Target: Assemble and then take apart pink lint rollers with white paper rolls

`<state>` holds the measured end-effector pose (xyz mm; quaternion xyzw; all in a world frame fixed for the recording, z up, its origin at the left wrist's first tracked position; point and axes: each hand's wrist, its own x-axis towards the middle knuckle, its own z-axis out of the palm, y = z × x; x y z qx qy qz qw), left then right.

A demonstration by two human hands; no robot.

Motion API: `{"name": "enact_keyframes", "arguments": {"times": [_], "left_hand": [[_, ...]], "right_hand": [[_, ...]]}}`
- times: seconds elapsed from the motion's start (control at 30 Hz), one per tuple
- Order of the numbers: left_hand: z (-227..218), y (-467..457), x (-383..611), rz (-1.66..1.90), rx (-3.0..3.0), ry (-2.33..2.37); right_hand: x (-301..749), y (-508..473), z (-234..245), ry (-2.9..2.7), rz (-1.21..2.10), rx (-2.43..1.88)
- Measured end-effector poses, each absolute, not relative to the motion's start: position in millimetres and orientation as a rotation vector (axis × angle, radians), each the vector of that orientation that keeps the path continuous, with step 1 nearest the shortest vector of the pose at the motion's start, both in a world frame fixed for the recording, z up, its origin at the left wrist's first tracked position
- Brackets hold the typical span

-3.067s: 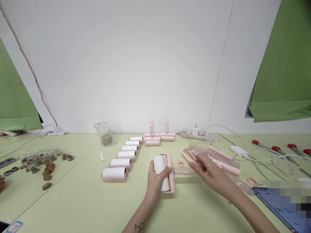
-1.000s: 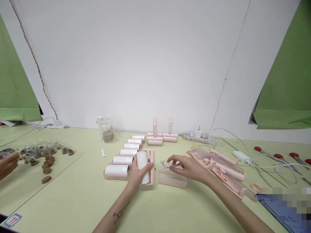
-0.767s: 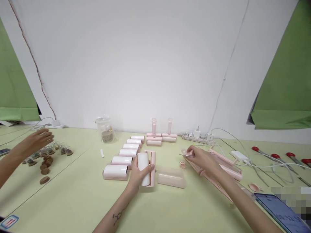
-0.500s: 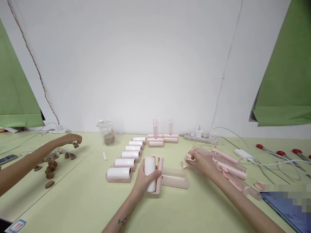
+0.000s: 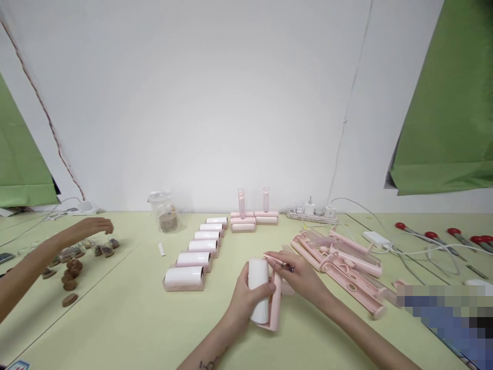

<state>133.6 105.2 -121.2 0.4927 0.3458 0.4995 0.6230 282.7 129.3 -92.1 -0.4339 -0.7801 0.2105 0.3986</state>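
My left hand (image 5: 242, 298) is wrapped round a lint roller, gripping its white sticky roll (image 5: 258, 290) and the pink holder (image 5: 275, 303) beside it. The roller is tilted near the table's front. At its upper end, my right hand (image 5: 296, 272) is closed, fingertips touching the pink holder's top. A thin metallic tool (image 5: 285, 266) shows between the right fingers; its exact kind is unclear. Behind the right hand, a clear pinkish cover (image 5: 287, 289) is mostly hidden. To the right lies a pile of pink roller holders (image 5: 352, 280) with clear covers.
Several white rolls in covers (image 5: 184, 278) form a row on the left. Assembled pink rollers (image 5: 243, 221) stand by the wall, near a power strip (image 5: 311, 216). Red-handled tools (image 5: 431, 235) and cables lie right. At far left, another person's hand (image 5: 96, 226) is over small brown pieces.
My right hand has moved left from beside the pink pile to the roller's upper end. My left hand has brought the roller right and nearer, tilting it. The other person's hand shifted slightly.
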Motion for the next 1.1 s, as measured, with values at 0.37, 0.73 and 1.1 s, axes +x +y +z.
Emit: {"name": "enact_keyframes", "arguments": {"times": [0.37, 0.73, 1.1], "left_hand": [[-87, 154, 157, 1.492, 0.784, 0.802], [-115, 155, 149, 1.413, 0.9, 0.778], [-116, 152, 143, 1.468, 1.65, 0.928]], "right_hand": [[363, 180, -71, -1.656, 0.119, -1.652], [389, 184, -97, -1.607, -0.099, -1.892], [324, 135, -84, -1.88, 0.339, -1.207]]}}
